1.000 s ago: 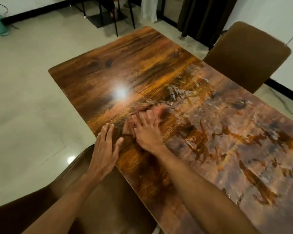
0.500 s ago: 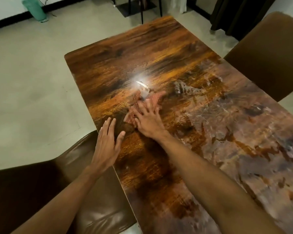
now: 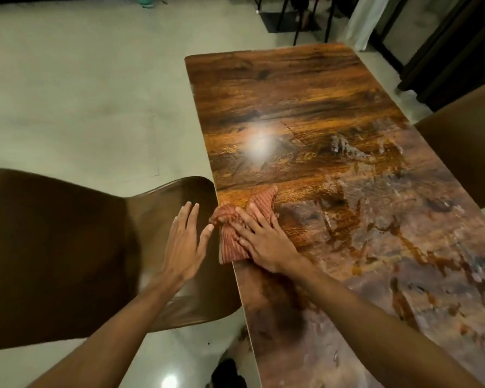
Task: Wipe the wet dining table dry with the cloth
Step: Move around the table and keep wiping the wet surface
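Mid-wipe — right hand (image 3: 266, 242) pressed the cloth (image 3: 230, 246), fingers (image 3: 254, 217) straight, at the counter (image 3: 277, 88) edge; left hand (image 3: 184, 247) hovered open beside. Next, I judged, sweep across the wet right side.

The right hand (image 3: 261, 242) lies palm down with its fingers spread and nearly straight, pressing flat on a crumpled reddish-brown striped cloth (image 3: 231, 247) that shows past its fingertips and on its thumb side. Its wrist is level, and the bare right forearm (image 3: 375, 320) runs back from it towards the lower right, almost fully extended. The left hand (image 3: 184, 247) is just to the left of the right hand, also palm down. Its four fingers are straight and held close together, and its thumb (image 3: 206, 233) is angled out towards the right hand, with the tip just beside the cloth's edge. It holds nothing. The bare left forearm (image 3: 109, 331) stretches back towards the lower left.
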The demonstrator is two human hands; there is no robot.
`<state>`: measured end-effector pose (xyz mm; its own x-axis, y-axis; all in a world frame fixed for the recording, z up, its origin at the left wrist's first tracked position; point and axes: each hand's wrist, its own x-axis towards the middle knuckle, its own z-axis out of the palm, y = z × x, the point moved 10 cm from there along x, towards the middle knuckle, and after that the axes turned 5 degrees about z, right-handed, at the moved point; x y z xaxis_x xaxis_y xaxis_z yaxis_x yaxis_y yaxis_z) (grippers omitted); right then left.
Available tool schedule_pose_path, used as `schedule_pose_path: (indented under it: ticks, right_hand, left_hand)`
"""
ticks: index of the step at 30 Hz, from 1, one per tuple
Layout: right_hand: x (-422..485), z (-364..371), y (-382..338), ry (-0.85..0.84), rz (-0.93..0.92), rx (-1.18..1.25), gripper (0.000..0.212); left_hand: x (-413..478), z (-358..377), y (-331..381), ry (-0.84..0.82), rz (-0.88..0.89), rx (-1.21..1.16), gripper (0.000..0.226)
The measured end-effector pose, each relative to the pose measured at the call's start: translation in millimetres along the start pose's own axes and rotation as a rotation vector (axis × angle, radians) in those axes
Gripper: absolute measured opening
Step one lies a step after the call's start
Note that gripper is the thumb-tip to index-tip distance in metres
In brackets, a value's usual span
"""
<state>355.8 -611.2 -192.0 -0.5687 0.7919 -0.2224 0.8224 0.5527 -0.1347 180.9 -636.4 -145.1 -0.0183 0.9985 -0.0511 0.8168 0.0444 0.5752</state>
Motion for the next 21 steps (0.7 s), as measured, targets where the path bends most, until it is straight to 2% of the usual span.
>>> schedule_pose_path:
  ticks: [3,5,9,12,17,19,21]
  right_hand:
    - [49,-19,0,0.004,0.146,0.014,0.058]
    - [49,-22,-7,0.004,0.186,0.014,0.058]
    - [-34,3,-37,-0.021,0.044,0.006,0.059]
    - [-59,9,-12,-0.092,-0.011,0.03,0.058]
    - [-10,-20,103,-0.027,0.344,0.102,0.06]
    - [-5,-19,109,-0.01,0.306,0.138,0.062]
    - [-15,-10,105,0.005,0.137,0.122,0.061]
  left_hand:
    - [-23,3,-3,0.025,-0.01,0.013,0.068]
    - [-32,5,-1,0.026,-0.015,0.008,0.068]
    - [-45,4,15,0.052,-0.029,-0.075,0.068]
    - [-45,10,32,0.067,-0.033,-0.083,0.067]
    - [-37,43,71,0.073,-0.034,-0.093,0.068]
    - [-26,58,92,0.085,-0.051,-0.059,0.068]
    - [-13,76,118,0.085,-0.064,-0.007,0.069]
